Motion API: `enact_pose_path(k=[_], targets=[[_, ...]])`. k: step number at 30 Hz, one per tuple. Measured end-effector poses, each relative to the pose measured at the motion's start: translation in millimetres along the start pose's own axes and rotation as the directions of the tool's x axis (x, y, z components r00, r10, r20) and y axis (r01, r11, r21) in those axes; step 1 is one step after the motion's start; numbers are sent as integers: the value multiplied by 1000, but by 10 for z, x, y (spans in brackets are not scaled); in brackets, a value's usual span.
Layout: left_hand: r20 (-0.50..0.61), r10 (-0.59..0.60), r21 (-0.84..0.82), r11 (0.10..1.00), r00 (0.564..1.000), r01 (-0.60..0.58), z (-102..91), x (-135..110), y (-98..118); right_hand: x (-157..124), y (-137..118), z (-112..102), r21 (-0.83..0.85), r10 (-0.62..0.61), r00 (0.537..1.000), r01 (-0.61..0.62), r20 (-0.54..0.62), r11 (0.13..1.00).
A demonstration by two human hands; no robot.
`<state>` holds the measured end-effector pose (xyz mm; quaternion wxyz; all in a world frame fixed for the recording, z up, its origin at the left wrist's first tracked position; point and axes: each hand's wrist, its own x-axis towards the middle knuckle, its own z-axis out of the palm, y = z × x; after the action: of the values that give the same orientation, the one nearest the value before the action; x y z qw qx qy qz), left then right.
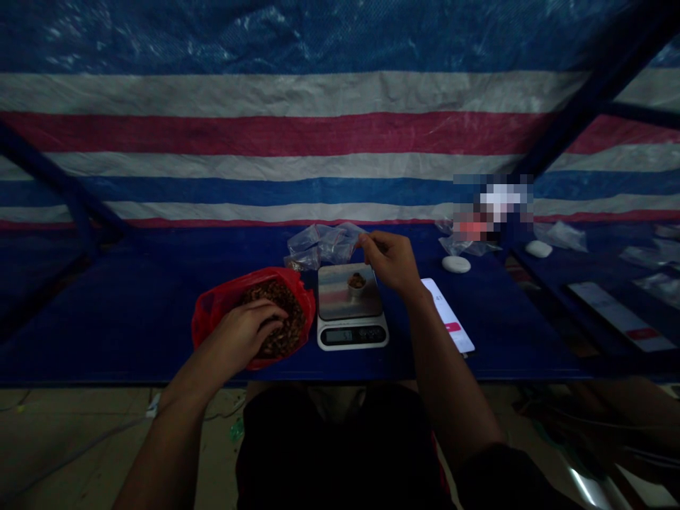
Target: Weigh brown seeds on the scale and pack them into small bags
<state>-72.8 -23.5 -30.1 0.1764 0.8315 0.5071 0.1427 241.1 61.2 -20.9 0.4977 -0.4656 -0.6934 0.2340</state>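
My left hand (249,329) reaches into a red plastic bag (210,304). Its fingers rest on small brown pieces (276,297), thumb apart from the fingers; I cannot tell the kind of the pieces. Right of the bag stands a white kitchen scale (350,301) with a metal top and a lit display. A small cup (355,285) with brown pieces in it sits on the scale. My right hand (390,261) is raised behind the scale's right side, thumb and fingers pinched together. What the pinch holds, if anything, is too small to make out.
Small clear zip bags (324,244) lie behind the scale. To the right are a phone (449,315), a white rounded object (455,264) and another phone (621,315) on the adjoining table. A striped tarp (297,131) hangs behind the blue table (143,326).
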Motion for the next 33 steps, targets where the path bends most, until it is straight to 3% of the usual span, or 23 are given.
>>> enact_pose_path(k=[22,27,33], targets=[[-33,-33,-36,999,999,31,-41,-41,36,-1,1,6,-6,2,1000,-2,13,1000],[-80,65,-128,989,995,-75,-188,92,327,0,28,18,-41,-23,1000,24,11,999],[-179,209,-212,946,961,-245,-181,671,809,4,23,14,-50,-25,1000,25,9,998]])
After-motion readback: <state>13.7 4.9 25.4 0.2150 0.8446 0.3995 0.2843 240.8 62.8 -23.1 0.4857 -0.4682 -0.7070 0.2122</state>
